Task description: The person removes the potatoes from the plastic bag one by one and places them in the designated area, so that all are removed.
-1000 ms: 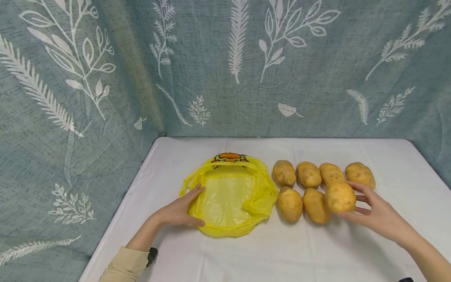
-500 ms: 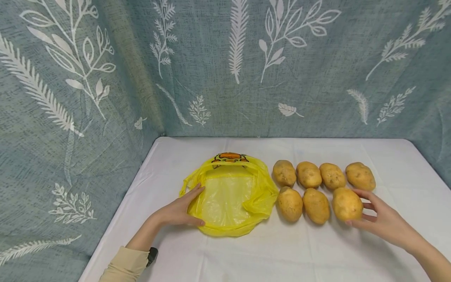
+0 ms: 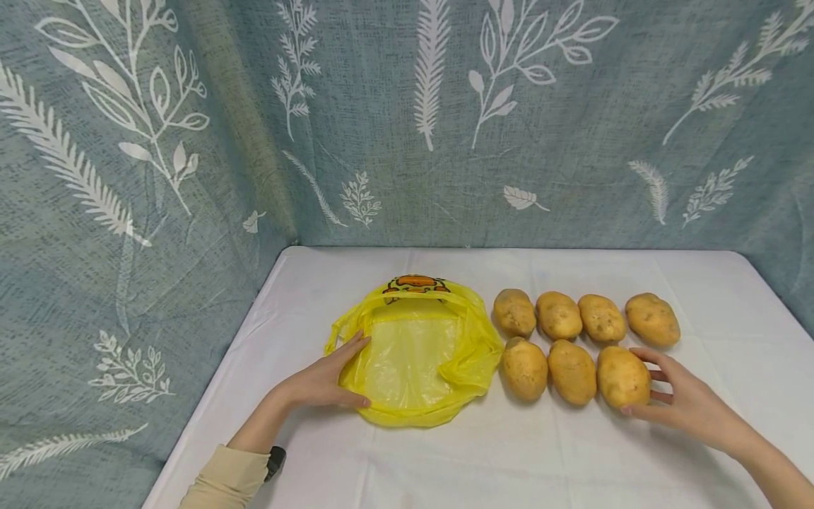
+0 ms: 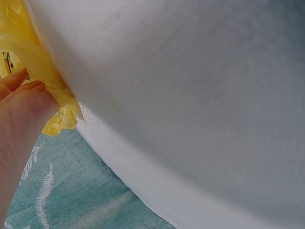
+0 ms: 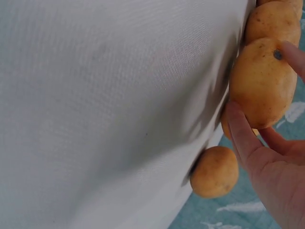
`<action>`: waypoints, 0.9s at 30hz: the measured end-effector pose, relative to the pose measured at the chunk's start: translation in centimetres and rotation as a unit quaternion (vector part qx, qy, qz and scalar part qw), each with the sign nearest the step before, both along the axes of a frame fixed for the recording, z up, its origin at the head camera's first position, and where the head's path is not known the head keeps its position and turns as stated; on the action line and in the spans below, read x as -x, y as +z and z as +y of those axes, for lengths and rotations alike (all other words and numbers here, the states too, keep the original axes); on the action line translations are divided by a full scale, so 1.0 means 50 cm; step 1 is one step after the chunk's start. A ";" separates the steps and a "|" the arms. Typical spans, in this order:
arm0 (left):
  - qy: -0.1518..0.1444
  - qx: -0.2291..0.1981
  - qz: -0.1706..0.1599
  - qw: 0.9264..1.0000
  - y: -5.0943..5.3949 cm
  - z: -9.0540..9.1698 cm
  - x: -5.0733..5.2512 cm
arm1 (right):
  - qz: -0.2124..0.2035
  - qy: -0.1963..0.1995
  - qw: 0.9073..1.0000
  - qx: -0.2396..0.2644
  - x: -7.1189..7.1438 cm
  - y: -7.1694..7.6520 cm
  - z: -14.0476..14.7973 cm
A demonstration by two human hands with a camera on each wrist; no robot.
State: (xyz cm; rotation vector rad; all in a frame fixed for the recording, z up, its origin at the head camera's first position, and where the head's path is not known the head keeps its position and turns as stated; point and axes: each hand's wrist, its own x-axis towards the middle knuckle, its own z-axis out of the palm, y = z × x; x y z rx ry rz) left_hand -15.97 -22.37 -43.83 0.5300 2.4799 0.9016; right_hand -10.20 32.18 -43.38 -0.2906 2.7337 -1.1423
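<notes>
A yellow plastic bag [image 3: 413,360] lies on the white-covered table with its mouth facing up, orange printing showing on its back side. At its left rim rests my left hand [image 3: 318,378], thumb and fingers spread apart against the plastic; the left wrist view shows the fingers [image 4: 18,78] against the bag [image 4: 40,57]. My right hand [image 3: 680,399] holds a potato [image 3: 623,378] by its right side, at the right end of the front row. Close up, the right wrist view has thumb and fingers around this potato [image 5: 262,83].
Left of the held potato lie two more, one potato [image 3: 572,372] and another [image 3: 524,369] near the bag. Behind them runs a back row of several potatoes [image 3: 600,318], its rightmost potato [image 3: 653,319] set slightly apart. Leaf-patterned curtains [image 3: 394,127] hang behind and left of the table [image 3: 477,459].
My right hand has carried its potato down and slightly towards me, from above the rows into line with the front row. The left hand and bag have stayed put.
</notes>
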 end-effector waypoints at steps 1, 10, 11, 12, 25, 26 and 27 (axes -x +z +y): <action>-0.001 0.000 0.001 1.000 -0.001 0.000 0.000 | 0.001 0.000 1.000 0.000 0.000 -0.001 0.000; -0.004 0.000 -0.002 1.000 0.000 0.005 0.002 | 0.000 0.002 1.000 0.005 -0.003 -0.008 0.002; -0.004 0.000 -0.002 1.000 0.000 0.005 0.002 | -0.003 0.002 1.000 0.006 -0.003 -0.008 0.003; -0.005 0.001 -0.003 1.000 0.001 0.005 0.003 | -0.006 0.002 1.000 0.007 -0.003 -0.009 0.004; 0.011 0.027 0.037 0.999 0.008 0.009 -0.006 | -0.032 0.012 0.999 0.002 -0.002 -0.008 0.001; 0.011 0.031 0.048 0.998 0.009 0.010 -0.007 | -0.029 0.013 1.000 0.000 -0.002 -0.007 0.001; 0.009 0.035 0.059 0.998 0.010 0.011 -0.009 | -0.025 0.014 1.000 -0.001 -0.003 -0.007 0.001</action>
